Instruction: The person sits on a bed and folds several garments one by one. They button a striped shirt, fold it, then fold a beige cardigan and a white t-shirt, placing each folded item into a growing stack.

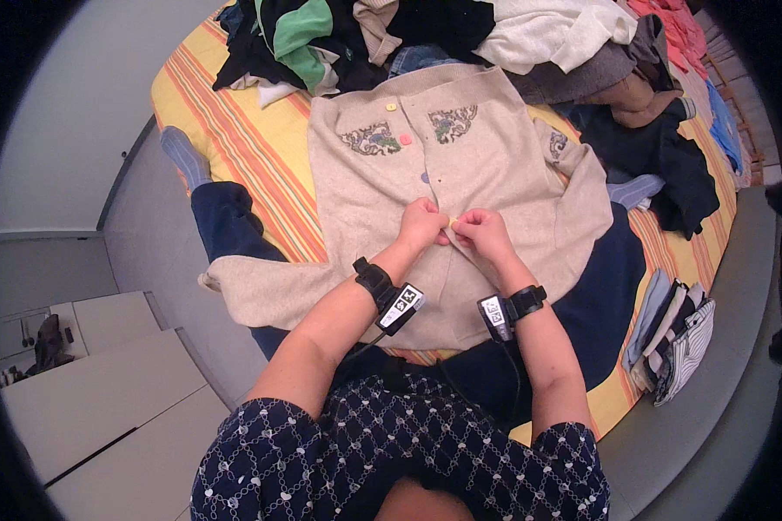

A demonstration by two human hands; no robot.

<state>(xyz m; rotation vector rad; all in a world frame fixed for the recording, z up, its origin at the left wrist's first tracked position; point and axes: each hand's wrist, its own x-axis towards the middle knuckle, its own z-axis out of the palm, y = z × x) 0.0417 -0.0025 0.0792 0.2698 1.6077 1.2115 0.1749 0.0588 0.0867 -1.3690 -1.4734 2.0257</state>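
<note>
The left hand pinches the front edge of a beige cardigan spread around both hands on the bed. Just beside sits a yellow button, nipped in the right hand's thumb and fingers.

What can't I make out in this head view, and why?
- Whether the small yellow button is fastened: head view, left hand and right hand partly cover it.
- Beige knitted cardigan's back: head view, hidden beneath its front.
- Black cloth heap's far end: head view, cut by top edge.

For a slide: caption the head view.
Left hand and right hand pinch a beige cardigan at a yellow button, clothes piled beyond.
</note>
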